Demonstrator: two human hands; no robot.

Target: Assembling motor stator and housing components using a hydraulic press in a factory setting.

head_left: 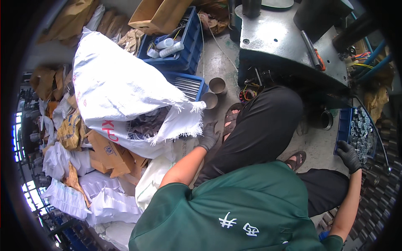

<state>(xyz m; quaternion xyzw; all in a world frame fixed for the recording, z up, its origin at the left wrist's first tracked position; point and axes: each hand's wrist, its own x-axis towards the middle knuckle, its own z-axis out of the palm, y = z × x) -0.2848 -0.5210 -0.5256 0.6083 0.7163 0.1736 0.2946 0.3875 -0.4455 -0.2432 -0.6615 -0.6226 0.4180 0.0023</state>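
Observation:
My left hand [209, 137], in a dark grey glove, is low beside the frayed mouth of a large white woven sack [121, 79]. Its fingers are apart, and nothing shows in them. Dark, crumpled material [147, 124] shows inside the sack's mouth. On the other side, my right hand [349, 157], also gloved, hovers by or touches the near end of a blue bin [344, 123]; contact is hard to tell. The fingers look spread with nothing held. Round silvery metal parts [362, 131] fill that bin.
A metal machine base [272, 37] stands ahead, with an orange-handled tool [319, 58] on top. Two metal cups [217, 85] stand on the floor near a blue tray of rods [188, 87]. Cardboard [111, 152] and white sacks [113, 205] crowd the left. A metal ring [326, 120] lies right.

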